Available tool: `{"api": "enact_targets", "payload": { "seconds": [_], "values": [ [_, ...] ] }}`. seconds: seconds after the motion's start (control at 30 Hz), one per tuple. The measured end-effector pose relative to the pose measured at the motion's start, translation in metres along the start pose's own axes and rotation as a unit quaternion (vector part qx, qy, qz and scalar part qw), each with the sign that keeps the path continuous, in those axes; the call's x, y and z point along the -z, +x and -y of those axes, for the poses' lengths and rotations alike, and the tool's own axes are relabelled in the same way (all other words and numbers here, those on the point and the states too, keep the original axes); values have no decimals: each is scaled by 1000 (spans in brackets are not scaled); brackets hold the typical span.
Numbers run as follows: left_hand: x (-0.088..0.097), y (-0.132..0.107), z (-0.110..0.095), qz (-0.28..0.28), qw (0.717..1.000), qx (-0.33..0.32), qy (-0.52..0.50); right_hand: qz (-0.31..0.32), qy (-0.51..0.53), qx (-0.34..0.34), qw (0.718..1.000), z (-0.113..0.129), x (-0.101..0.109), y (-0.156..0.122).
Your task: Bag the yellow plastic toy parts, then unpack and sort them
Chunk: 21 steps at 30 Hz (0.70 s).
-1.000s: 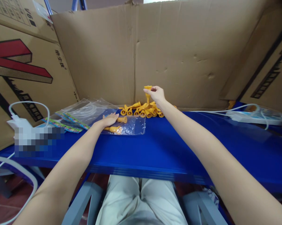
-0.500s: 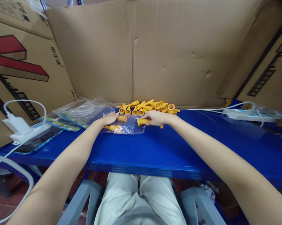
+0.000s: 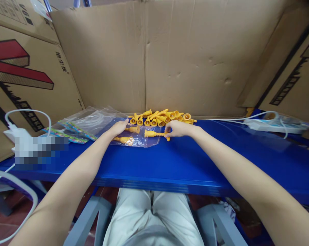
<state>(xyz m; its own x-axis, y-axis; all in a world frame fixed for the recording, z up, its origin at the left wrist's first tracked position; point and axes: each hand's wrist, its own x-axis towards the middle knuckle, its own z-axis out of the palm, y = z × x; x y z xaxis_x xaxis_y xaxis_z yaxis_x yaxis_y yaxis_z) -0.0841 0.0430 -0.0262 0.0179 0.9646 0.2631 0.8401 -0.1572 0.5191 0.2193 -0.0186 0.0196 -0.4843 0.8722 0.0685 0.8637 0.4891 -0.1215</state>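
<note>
My right hand [image 3: 179,129] is closed on the narrow end of a yellow plastic horn-shaped piece [image 3: 151,133]. Its wide end points left, over the right end of a clear plastic bag [image 3: 141,142] lying on the table. My left hand [image 3: 120,127] pinches the bag's upper side near its left part; the fingertips are partly hidden. Inside the bag lie two similar yellow pieces, an upper one [image 3: 133,129] beside my left fingers and a lower one [image 3: 123,139]. Behind both hands a pile of yellow horn-shaped pieces [image 3: 167,118] rests against the cardboard.
A tall cardboard panel [image 3: 190,61] closes off the back of the blue table [image 3: 154,167]. More clear bags [image 3: 92,119] with colourful strips lie at left, near a white charger and cable [image 3: 13,131]. A white power strip [image 3: 277,126] lies at right.
The yellow piece in my right hand has moved left over the bag, and my grip now sits at its narrow end. My left hand has shifted slightly left, its fingers drawn in.
</note>
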Motion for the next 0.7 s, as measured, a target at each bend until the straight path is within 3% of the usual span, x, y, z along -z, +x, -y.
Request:
{"api": "enact_targets", "payload": {
  "seconds": [0.17, 0.3, 0.43, 0.7],
  "values": [
    [1, 6, 8, 8, 998, 8, -64, -5, 29, 49, 998, 4, -12, 5],
    [1, 3, 6, 7, 994, 16, -104, -4, 25, 31, 999, 11, -16, 6],
    [3, -3, -4, 30, 991, 31, -129, -43, 52, 25, 997, 18, -16, 3],
    [5, -12, -19, 69, 984, 24, -162, -105, -25, -84, 991, 37, -9, -5]
  ]
}}
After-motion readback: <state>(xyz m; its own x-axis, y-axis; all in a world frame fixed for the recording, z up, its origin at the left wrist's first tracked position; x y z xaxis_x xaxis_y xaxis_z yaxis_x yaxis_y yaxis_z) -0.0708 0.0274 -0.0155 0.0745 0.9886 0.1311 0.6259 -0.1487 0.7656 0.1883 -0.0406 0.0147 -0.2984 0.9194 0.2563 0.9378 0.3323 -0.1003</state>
